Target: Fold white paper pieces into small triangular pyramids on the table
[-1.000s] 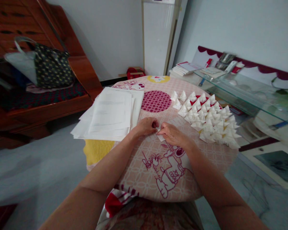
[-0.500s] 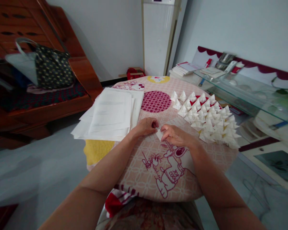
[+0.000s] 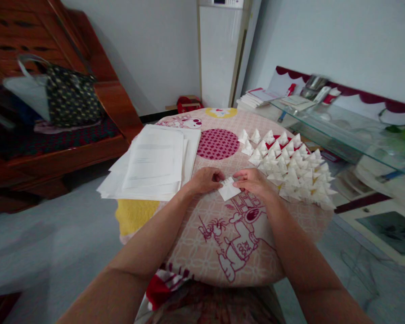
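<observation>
A small folded square of white paper [image 3: 229, 190] lies at the middle of the cloth-covered table, between my two hands. My left hand [image 3: 207, 180] pinches its left corner between thumb and fingers. At the opposite corner, my right hand [image 3: 251, 181] holds the paper the same way, thumb low and fingers above. Several pointed folded paper pieces [image 3: 290, 164] stand in close rows to the right of my right hand. Left of my left hand lies a stack of white sheets [image 3: 155, 157], the top ones carrying faint print.
The round table's patterned cloth [image 3: 219, 234] bears purple cartoon drawings. A glass-topped stand [image 3: 344, 130] with a metal pot [image 3: 315, 85] and papers is on the right. A wooden bench [image 3: 111, 99] with a dark patterned bag [image 3: 72, 96] stands on the left.
My right hand has shifted a little right and its fingers have uncovered the folded paper, which now shows as a flat square. My left hand stays at the paper's left corner.
</observation>
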The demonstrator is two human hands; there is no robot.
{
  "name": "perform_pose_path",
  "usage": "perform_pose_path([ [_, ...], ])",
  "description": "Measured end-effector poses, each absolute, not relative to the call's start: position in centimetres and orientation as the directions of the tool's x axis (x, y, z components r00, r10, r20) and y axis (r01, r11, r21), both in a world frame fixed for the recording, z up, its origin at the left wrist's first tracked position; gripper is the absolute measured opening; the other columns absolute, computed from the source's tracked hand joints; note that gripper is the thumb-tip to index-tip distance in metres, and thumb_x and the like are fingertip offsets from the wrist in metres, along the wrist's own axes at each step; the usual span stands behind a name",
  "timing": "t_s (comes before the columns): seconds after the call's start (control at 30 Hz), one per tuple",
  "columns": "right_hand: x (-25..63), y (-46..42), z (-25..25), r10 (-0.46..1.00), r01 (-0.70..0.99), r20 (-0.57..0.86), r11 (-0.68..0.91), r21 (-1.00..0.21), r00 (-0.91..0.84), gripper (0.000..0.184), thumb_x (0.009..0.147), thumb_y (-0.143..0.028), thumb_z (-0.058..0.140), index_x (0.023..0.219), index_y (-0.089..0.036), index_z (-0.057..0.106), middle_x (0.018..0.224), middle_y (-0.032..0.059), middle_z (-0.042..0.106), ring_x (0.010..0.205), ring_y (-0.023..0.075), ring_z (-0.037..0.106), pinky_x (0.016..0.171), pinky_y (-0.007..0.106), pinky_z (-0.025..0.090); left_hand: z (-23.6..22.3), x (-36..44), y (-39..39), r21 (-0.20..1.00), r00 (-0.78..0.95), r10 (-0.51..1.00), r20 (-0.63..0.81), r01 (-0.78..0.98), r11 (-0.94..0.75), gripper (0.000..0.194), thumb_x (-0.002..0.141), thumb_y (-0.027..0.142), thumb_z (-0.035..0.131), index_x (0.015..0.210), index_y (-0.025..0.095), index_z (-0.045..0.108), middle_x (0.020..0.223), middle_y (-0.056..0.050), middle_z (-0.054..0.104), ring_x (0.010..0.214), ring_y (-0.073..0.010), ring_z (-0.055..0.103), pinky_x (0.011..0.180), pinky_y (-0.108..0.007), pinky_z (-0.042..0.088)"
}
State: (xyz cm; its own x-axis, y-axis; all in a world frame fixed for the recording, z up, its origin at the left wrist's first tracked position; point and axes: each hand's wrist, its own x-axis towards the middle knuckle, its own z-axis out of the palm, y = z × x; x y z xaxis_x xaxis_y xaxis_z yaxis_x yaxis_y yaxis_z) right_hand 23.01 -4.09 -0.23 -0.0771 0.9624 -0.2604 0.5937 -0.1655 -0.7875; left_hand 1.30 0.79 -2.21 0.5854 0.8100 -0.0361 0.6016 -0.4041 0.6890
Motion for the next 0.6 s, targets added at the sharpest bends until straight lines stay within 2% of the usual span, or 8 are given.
perform_pose_path([
  [0.13, 23.0, -3.8, -0.8, 0.952, 0.477, -0.296, -0.228, -0.849, -0.073, 0.039, 0.071, -0.010, 0.075, 0.110, -0.014, 0.073, 0.065, -0.0017, 0.066, 0.044, 0.0087, 0.051, 0.044, 0.023, 0.038, -2.1, 1.5, 0.7, 0.675, 0.580, 0.813, -0.057, 0.622, -0.396, 0.031, 0.071, 0.025, 0.071, 0.100, 0.016, 0.075, 0.080, -0.002, 0.070, 0.069, -0.0132, 0.059, 0.065, -0.025, 0.044],
  [0.3, 22.5, -3.5, -1.8, 0.967, 0.304, -0.242, -0.206, -0.930, -0.085, 0.041, 0.063, -0.006, 0.074, 0.102, -0.017, 0.074, 0.063, -0.0026, 0.063, 0.048, 0.0105, 0.054, 0.047, 0.024, 0.041, -2.0, 1.5, 0.7, 0.718, 0.590, 0.806, -0.047, 0.582, -0.383, 0.029, 0.071, 0.024, 0.072, 0.098, 0.016, 0.075, 0.078, -0.001, 0.069, 0.068, -0.0122, 0.057, 0.063, -0.025, 0.040],
  [0.47, 22.2, -3.4, -1.8, 0.997, 0.172, -0.039, -0.028, -0.985, -0.066, 0.041, 0.060, -0.016, 0.077, 0.102, -0.016, 0.073, 0.070, -0.0015, 0.066, 0.062, 0.0132, 0.059, 0.058, 0.027, 0.047, -2.0, 1.4, 0.7, 0.843, 0.613, 0.790, 0.006, 0.422, -0.334, 0.023, 0.077, 0.036, 0.070, 0.083, 0.013, 0.070, 0.064, 0.002, 0.057, 0.060, -0.0099, 0.046, 0.059, -0.025, 0.032],
  [0.53, 22.2, -3.3, -1.7, 0.997, 0.140, 0.044, 0.052, -0.989, -0.058, 0.042, 0.060, -0.022, 0.079, 0.102, -0.016, 0.073, 0.072, -0.0011, 0.066, 0.064, 0.0134, 0.059, 0.061, 0.027, 0.047, -2.1, 1.4, 0.8, 0.905, 0.614, 0.789, 0.028, 0.320, -0.281, 0.027, 0.079, 0.039, 0.068, 0.073, 0.014, 0.064, 0.060, 0.003, 0.050, 0.057, -0.0086, 0.040, 0.057, -0.025, 0.028],
  [0.6, 22.3, -3.3, -1.6, 0.995, 0.102, 0.067, 0.074, -0.992, -0.071, 0.044, 0.059, -0.025, 0.080, 0.102, -0.016, 0.073, 0.071, -0.0009, 0.067, 0.063, 0.0136, 0.060, 0.060, 0.028, 0.048, -2.2, 1.5, 0.7, 0.955, 0.588, 0.808, 0.043, 0.214, -0.206, 0.029, 0.079, 0.041, 0.068, 0.070, 0.014, 0.060, 0.060, 0.003, 0.048, 0.057, -0.0079, 0.038, 0.055, -0.024, 0.026],
])
